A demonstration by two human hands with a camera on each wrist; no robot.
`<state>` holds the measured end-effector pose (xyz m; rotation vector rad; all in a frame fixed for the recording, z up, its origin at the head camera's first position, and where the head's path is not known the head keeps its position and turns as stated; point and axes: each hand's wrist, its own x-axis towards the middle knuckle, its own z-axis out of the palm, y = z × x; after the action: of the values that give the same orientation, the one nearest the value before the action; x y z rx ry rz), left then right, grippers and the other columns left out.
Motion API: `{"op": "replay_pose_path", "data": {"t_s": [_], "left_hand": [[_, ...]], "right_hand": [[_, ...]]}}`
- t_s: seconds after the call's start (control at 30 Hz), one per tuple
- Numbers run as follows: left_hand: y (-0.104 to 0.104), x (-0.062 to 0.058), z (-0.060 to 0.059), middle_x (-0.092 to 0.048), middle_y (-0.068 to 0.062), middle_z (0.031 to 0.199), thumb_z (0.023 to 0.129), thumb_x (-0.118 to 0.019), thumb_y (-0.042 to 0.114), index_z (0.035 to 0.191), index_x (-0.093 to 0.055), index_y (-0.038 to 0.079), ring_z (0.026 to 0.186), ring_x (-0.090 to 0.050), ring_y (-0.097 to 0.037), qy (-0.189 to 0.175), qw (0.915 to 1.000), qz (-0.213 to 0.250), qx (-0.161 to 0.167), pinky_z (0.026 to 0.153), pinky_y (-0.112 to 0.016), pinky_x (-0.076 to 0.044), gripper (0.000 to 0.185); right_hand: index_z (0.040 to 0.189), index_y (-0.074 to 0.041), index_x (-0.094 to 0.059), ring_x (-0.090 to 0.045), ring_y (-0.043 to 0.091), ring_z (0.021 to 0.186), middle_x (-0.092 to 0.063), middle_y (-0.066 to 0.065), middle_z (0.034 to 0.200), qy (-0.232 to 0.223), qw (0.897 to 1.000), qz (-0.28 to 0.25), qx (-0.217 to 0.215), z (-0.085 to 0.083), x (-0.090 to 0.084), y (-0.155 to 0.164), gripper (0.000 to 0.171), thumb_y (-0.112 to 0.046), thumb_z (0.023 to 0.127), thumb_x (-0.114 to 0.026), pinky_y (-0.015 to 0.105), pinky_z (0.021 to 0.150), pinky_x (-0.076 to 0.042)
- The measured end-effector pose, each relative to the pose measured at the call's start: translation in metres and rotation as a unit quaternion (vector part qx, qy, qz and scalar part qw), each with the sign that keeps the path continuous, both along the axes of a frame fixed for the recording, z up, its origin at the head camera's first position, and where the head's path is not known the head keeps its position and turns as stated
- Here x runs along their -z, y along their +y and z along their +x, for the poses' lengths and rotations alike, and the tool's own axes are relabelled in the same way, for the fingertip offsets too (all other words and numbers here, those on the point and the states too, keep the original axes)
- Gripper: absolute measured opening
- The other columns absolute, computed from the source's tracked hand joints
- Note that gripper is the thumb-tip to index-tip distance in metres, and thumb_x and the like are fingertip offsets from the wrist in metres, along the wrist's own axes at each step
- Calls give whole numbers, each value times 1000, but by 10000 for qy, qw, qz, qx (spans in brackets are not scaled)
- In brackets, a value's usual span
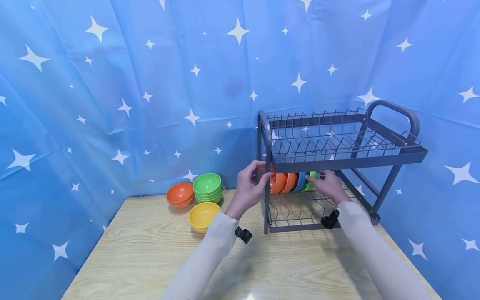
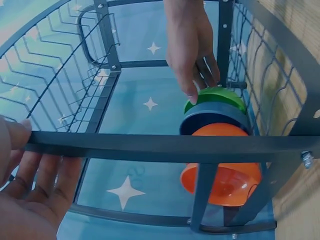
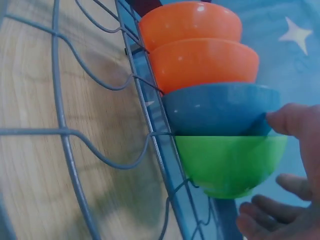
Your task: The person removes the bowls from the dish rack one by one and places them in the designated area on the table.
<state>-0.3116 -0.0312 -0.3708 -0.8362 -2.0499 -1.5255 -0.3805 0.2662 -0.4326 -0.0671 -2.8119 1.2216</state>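
At the near left corner of the dish rack (image 1: 348, 162), the left hand (image 1: 249, 189) grips the front post, thumb on one side and fingers on the other. A pull there could shift the rack on the table (image 1: 131, 250) and rock whatever stands in it.

Farther right, the right hand (image 1: 330, 185) reaches in beneath the upper tier, thumb and fingers spread wide around the green bowl (image 3: 227, 165). The thumb lies by the rim of that bowl and against or just beside the blue bowl (image 3: 220, 107); I cannot tell which. These two and two orange bowls (image 3: 202, 62) stand on edge in a tight row, rims toward the rack's left end, along the left part of the lower tier's rear edge. Packed so closely, a nudge on the green one, last in line, would likely shove the others leftward; badly seated in the wires, it might tip. Lifting the hand sharply could knock the upper tier.

Left of the rack, the yellow stack (image 1: 202, 216) sits close to the left sleeve (image 1: 217, 237), which might brush it. Beyond, near the table's far left corner, the orange stack (image 1: 181, 193) and green stack (image 1: 207, 185) sit close together, so bumping one would probably disturb the other.
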Motion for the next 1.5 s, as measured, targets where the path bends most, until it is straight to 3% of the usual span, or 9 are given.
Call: {"op": "replay_pose_path", "data": {"t_s": [0.17, 0.53, 0.77, 0.97, 1.5], "left_hand": [[2, 2, 2, -70, -7, 94, 101, -67, 21, 116, -66, 11, 78, -61, -12, -11, 10000, 87, -2, 64, -22, -52, 18], [2, 3, 2, -69, -6, 94, 101, -66, 19, 116, -65, 7, 77, -60, -12, 65, 9999, 105, 31, 64, -22, -51, 19], [3, 3, 2, -69, -6, 94, 101, -67, 19, 116, -66, 11, 77, -60, -13, -1, 9999, 101, 13, 65, -23, -52, 17], [3, 4, 1, -69, -5, 92, 101, -66, 21, 116, -66, 6, 76, -60, -12, -30, 9999, 94, 29, 64, -22, -52, 21], [0, 3, 1, -71, -5, 92, 101, -67, 21, 114, -67, 12, 74, -61, -12, -120, 9999, 69, 27, 63, -20, -52, 16]], "right_hand": [[162, 1, -15, -37, 53, 144, -30, 35, 160, -178, 9996, -210, -19, 0, 4, 4, 93, -58, 101, -53, 67, 112, -39], [159, 3, -25, -44, 51, 138, -40, 35, 154, -15, 9998, -197, -53, -5, 12, 8, 93, -63, 99, -53, 65, 109, -44], [159, 3, -25, -46, 50, 138, -39, 35, 155, -33, 9994, -353, 56, -6, 12, 7, 93, -60, 99, -56, 64, 110, -44], [157, 3, -31, -48, 49, 135, -43, 34, 152, 85, 9994, -299, 163, -5, 10, 4, 82, -49, 100, -60, 63, 110, -45], [148, 5, -43, -52, 49, 127, -48, 36, 145, 644, 9978, 49, 135, 2, 7, 4, 67, -38, 100, -62, 62, 103, -50]]}}
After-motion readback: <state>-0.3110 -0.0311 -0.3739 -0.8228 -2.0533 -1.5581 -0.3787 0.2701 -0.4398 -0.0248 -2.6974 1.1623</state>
